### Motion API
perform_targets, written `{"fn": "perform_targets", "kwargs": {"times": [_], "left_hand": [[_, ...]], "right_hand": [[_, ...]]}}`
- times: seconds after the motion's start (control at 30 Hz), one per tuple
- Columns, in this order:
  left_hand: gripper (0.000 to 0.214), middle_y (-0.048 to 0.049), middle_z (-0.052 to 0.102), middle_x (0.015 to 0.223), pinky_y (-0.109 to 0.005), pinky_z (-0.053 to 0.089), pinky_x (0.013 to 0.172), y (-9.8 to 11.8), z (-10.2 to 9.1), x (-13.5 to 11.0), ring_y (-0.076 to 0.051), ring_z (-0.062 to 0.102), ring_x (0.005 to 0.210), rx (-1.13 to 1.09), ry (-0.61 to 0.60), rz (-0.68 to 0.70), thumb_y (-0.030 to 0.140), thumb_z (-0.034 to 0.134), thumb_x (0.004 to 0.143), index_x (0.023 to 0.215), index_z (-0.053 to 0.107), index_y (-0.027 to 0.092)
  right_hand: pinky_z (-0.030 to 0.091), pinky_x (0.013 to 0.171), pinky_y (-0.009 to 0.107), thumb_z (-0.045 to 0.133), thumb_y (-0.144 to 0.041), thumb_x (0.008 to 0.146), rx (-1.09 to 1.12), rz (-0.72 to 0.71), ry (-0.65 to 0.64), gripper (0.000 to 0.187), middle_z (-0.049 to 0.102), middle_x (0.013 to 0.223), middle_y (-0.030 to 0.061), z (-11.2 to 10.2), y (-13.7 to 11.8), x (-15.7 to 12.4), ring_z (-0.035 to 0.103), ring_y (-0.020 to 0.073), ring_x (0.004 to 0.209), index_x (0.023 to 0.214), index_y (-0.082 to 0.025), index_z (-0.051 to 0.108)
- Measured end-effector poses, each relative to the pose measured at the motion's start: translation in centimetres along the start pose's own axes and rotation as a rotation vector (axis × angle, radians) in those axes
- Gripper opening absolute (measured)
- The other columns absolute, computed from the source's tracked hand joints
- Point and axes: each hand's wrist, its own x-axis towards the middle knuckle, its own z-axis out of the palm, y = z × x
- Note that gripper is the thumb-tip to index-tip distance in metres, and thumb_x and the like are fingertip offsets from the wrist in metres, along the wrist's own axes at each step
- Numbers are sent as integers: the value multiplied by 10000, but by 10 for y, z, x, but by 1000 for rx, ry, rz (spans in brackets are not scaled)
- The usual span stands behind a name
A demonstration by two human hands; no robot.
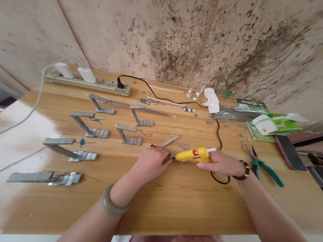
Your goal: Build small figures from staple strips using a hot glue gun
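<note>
My right hand (221, 164) is wrapped around the handle of a yellow hot glue gun (187, 156), with a white glue stick (211, 150) poking out of its back. The nozzle points left and meets the fingertips of my left hand (151, 162). Those fingers are pinched together low over the table; what they grip is hidden. Just beyond them lies a flat grey strip (170, 140), and a shorter grey piece (184, 147) rests near the gun. To the left stand several grey angled frames on slatted bases, one a bent frame (59, 142), another a low frame (30, 176).
A power strip (107, 87) with white chargers runs along the wall, and a black cord loops to the right. On the right are teal-handled pliers (262, 165), a phone (290, 153), a wire bundle (237, 113), a green tissue pack (282, 122) and a small glass (192, 94).
</note>
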Motion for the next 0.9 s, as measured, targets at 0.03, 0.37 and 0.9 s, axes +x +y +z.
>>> {"fn": "perform_targets", "kwargs": {"times": [0.03, 0.37, 0.9], "left_hand": [[142, -67, 699, 887, -324, 485, 747, 0, 0, 0, -220, 650, 836, 1, -3, -3, 246, 535, 852, 872, 649, 164], [144, -79, 694, 882, -330, 488, 747, 0, 0, 0, -222, 652, 835, -17, -2, -7, 235, 534, 851, 897, 650, 163], [116, -71, 694, 884, -310, 480, 757, -1, 0, -1, -207, 647, 843, -11, 2, 1, 233, 553, 841, 872, 645, 169]], "right_hand": [[405, 519, 272, 498, -385, 856, -5, -1, -2, 208, 592, 660, 4, 0, 1, 0, 510, 164, 570, 866, -218, 620], [440, 566, 278, 477, -396, 874, -1, 18, -8, 227, 609, 707, 10, -1, -2, 1, 531, 172, 603, 887, -215, 612], [407, 511, 269, 496, -391, 849, 14, 35, -26, 239, 539, 583, 1, -2, -4, -1, 501, 171, 561, 844, -183, 615]]}}
